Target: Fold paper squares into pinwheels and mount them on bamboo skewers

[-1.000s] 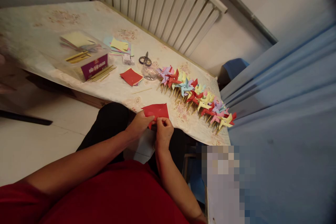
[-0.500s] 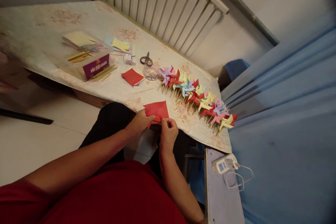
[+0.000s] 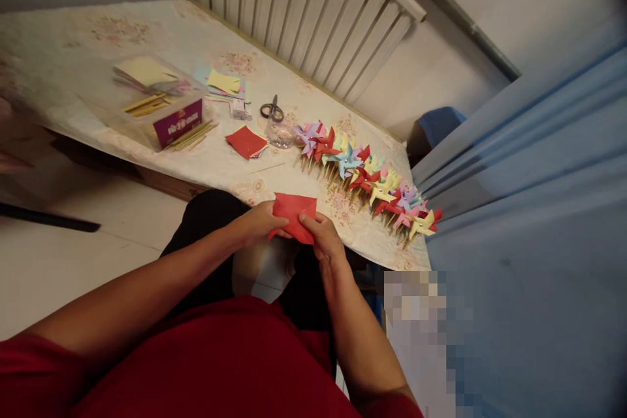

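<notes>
A red paper square (image 3: 294, 206) is held between both hands at the table's front edge, above my lap. My left hand (image 3: 263, 221) pinches its left side, thumb on top. On the lower right part of the sheet, my right hand (image 3: 324, 233) grips with its thumb pressed on the face; the fingers underneath are hidden. A thin stick (image 3: 267, 168) lies on the cloth just beyond the paper. Farther off rests a stack of paper squares (image 3: 246, 142), red on top. Finished paper pinwheels (image 3: 365, 179) on sticks stretch in a row to the right.
A clear plastic box (image 3: 179, 124) holding sticks and paper stands at the left, with loose sticks (image 3: 193, 137) beside it. Scissors (image 3: 272, 109), a small clear bag (image 3: 281, 134), a little box (image 3: 240, 109) and coloured paper (image 3: 224, 82) lie farther back. A radiator (image 3: 294, 6) lines the wall.
The red paper has turned a little and moved slightly down. My right hand has shifted from its lower edge to a thumb-on-top grip at its right side.
</notes>
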Tool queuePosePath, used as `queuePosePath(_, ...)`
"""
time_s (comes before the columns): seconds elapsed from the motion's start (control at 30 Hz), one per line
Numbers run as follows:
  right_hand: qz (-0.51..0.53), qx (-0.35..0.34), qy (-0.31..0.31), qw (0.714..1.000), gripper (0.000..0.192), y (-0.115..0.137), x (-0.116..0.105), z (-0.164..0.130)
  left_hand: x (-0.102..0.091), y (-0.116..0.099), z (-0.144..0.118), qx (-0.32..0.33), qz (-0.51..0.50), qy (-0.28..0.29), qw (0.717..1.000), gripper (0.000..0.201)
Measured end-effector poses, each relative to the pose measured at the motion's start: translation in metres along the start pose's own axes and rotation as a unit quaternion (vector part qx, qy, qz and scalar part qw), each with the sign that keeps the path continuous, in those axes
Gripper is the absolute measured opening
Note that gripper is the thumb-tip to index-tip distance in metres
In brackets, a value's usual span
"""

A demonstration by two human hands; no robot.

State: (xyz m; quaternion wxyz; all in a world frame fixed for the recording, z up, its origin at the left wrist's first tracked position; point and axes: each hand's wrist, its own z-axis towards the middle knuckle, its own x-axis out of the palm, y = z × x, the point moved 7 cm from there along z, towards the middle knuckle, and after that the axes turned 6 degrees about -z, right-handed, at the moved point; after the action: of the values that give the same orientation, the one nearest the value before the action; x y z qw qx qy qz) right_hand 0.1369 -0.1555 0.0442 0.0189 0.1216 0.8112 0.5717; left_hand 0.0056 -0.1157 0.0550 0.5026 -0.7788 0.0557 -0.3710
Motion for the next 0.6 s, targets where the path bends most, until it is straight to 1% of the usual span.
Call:
queuePosePath(0.1,0.006,-0.003,0.001,1.0,0.041,-0.0004,0.0043,0.0002,0.003,-0.0017,0.0005,-0.01,0.011,0.031,0.999,0.016)
queuePosePath(0.2,0.002,-0.005,-0.002,1.0,0.039,-0.0011,0.0051,-0.0002,0.003,-0.0029,0.001,-0.015,0.029,0.046,0.998,0.014)
queuePosePath(0.43,-0.009,-0.013,-0.003,1.0,0.036,-0.0025,0.0067,-0.0034,0.0036,-0.0067,-0.0039,-0.041,0.119,0.056,0.99,0.013)
queuePosePath(0.53,-0.029,-0.016,-0.009,0.999,0.035,-0.0034,0.006,-0.0034,0.0032,-0.0054,-0.0043,-0.05,0.138,0.06,0.987,0.013)
queuePosePath(0.6,-0.031,-0.017,-0.015,0.999,0.035,-0.0039,0.0056,-0.0027,0.0018,-0.0032,-0.0029,-0.054,0.133,0.057,0.988,0.015)
